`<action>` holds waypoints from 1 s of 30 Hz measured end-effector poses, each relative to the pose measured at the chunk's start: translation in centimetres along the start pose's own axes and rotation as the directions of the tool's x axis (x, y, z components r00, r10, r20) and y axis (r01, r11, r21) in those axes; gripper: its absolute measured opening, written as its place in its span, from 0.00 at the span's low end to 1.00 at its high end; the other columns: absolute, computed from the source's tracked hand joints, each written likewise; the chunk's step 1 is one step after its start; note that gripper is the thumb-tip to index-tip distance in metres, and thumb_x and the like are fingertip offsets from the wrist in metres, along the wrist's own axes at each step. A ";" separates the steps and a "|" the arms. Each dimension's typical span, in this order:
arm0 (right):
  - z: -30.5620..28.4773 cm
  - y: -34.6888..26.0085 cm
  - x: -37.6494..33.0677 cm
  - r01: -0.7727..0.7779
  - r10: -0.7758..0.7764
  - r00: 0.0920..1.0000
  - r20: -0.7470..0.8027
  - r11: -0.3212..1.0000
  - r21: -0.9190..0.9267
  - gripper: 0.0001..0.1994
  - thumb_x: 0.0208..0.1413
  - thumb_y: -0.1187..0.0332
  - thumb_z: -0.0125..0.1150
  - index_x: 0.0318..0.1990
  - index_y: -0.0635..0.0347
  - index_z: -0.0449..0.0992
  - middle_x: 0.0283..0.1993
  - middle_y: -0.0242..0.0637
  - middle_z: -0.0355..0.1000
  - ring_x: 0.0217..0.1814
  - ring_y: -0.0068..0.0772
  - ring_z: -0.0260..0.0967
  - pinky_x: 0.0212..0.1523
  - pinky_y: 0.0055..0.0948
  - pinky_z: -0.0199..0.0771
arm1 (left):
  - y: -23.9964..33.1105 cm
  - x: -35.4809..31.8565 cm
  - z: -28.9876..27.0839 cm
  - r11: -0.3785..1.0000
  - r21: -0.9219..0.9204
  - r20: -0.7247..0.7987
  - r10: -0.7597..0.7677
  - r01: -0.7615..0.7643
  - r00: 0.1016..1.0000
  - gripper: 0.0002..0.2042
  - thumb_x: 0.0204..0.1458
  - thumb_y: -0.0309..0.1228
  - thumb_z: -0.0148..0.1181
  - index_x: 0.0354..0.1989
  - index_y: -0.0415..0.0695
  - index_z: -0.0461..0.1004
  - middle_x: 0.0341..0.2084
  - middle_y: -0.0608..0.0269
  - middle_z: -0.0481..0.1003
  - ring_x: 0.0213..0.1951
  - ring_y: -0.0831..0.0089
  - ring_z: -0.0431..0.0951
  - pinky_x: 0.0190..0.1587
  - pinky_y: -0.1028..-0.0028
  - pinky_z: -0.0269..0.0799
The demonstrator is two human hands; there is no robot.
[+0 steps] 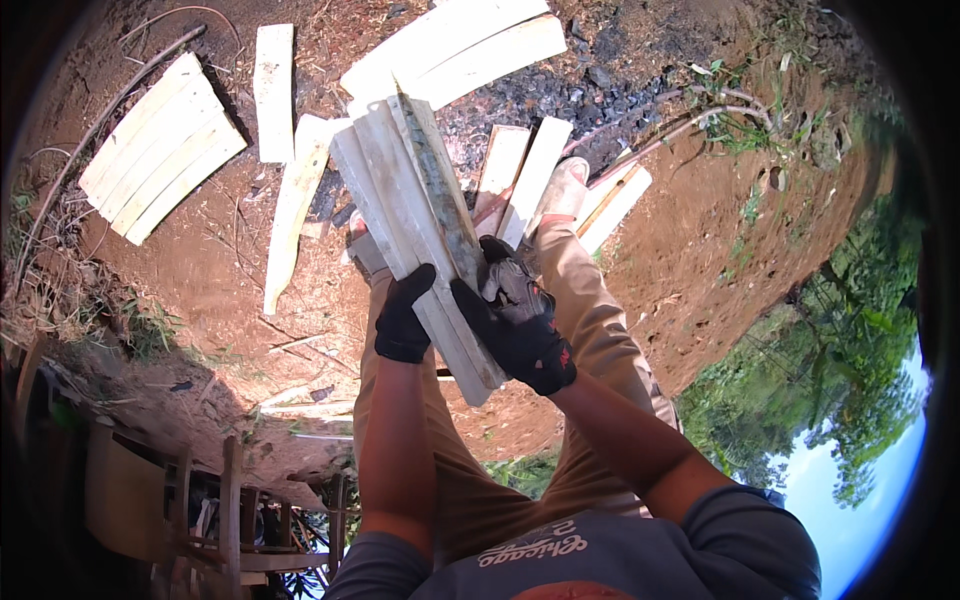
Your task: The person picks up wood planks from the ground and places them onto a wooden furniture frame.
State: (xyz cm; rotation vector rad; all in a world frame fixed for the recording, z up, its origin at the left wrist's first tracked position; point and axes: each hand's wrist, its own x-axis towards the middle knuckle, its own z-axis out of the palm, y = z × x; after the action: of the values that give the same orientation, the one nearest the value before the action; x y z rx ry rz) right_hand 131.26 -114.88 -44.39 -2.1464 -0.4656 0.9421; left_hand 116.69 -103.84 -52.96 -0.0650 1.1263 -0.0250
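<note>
Both my hands wear black gloves and grip a stack of wooden boards (pixel 385 190) in front of my legs. The boards lie lengthwise together and slant from upper left to lower right; one at the right side has a dark, rough face. My left hand (pixel 405 315) is closed on the stack's left edge, low down. On the right edge, my right hand (pixel 520 325) presses its fingers against the boards, with part of its grip hidden by the stack.
Pale boards lie side by side at left (pixel 165 150). A short board (pixel 273 90), a tapered board (pixel 295 215) and wide boards (pixel 455 55) lie ahead. More boards (pixel 535 180) rest by my feet. Dark charcoal-like lumps (pixel 600 75) and a bent stick (pixel 690 125) are on the soil.
</note>
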 end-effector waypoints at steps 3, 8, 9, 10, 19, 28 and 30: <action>-0.2 -0.9 -0.1 -0.241 0.209 0.961 0.181 0.954 0.180 0.28 0.64 0.55 0.70 0.61 0.68 0.71 0.52 0.45 0.78 0.53 0.38 0.79 0.55 0.36 0.79 | 0.1 -0.2 -1.7 0.997 -0.072 0.000 0.001 -0.001 1.000 0.30 0.57 0.33 0.68 0.67 0.35 0.68 0.52 0.50 0.79 0.51 0.58 0.82 0.55 0.60 0.81; 0.1 2.9 0.5 -0.052 0.097 0.892 0.441 0.992 -0.114 0.27 0.62 0.49 0.68 0.61 0.56 0.75 0.46 0.43 0.79 0.46 0.45 0.80 0.48 0.41 0.82 | 0.4 -1.0 1.0 0.993 0.075 -0.053 0.097 -0.093 0.994 0.24 0.61 0.38 0.65 0.60 0.34 0.71 0.43 0.52 0.79 0.42 0.61 0.83 0.42 0.63 0.83; 0.3 4.2 0.6 -0.014 0.086 0.870 0.485 0.989 -0.150 0.27 0.61 0.47 0.68 0.60 0.55 0.76 0.45 0.43 0.79 0.44 0.48 0.80 0.47 0.42 0.82 | 0.6 -1.0 1.7 0.990 0.090 -0.064 0.117 -0.111 0.991 0.24 0.61 0.36 0.65 0.60 0.35 0.71 0.43 0.54 0.79 0.41 0.62 0.83 0.42 0.63 0.83; 0.9 4.2 0.8 -0.018 0.097 0.860 0.501 0.987 -0.161 0.28 0.60 0.45 0.69 0.57 0.57 0.77 0.43 0.42 0.79 0.43 0.49 0.80 0.45 0.43 0.82 | 0.7 -1.3 1.8 0.986 0.107 -0.085 0.137 -0.128 0.987 0.23 0.61 0.35 0.65 0.60 0.35 0.72 0.43 0.55 0.78 0.41 0.63 0.83 0.43 0.64 0.83; 2.3 5.2 -1.6 -0.682 0.506 0.727 0.464 0.607 0.407 0.24 0.57 0.49 0.77 0.43 0.62 0.77 0.40 0.30 0.72 0.43 0.23 0.68 0.49 0.29 0.71 | 1.4 0.6 0.8 0.948 0.205 -0.193 0.283 -0.243 0.940 0.23 0.51 0.28 0.74 0.56 0.40 0.76 0.44 0.62 0.80 0.43 0.67 0.81 0.47 0.68 0.77; 1.5 6.3 2.6 -0.649 0.768 0.637 0.065 0.488 0.583 0.14 0.58 0.60 0.74 0.41 0.57 0.77 0.34 0.28 0.74 0.37 0.25 0.73 0.41 0.29 0.74 | 3.3 0.7 0.2 0.940 0.141 -0.308 0.339 -0.309 0.889 0.25 0.52 0.29 0.74 0.59 0.42 0.73 0.43 0.64 0.77 0.43 0.68 0.79 0.47 0.67 0.77; 0.7 7.1 5.8 -0.552 0.783 0.622 0.016 0.423 0.719 0.19 0.56 0.54 0.76 0.41 0.60 0.79 0.32 0.30 0.74 0.33 0.28 0.72 0.39 0.31 0.73 | 3.8 0.5 0.3 0.927 0.170 -0.298 0.371 -0.334 0.879 0.26 0.52 0.29 0.75 0.59 0.42 0.72 0.43 0.63 0.77 0.44 0.67 0.79 0.48 0.66 0.77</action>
State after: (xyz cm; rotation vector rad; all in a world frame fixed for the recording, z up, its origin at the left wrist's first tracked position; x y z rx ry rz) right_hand 134.86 -116.00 -52.80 -1.6920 0.9184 0.9250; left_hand 117.11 -100.09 -53.55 0.2578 1.4524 0.2358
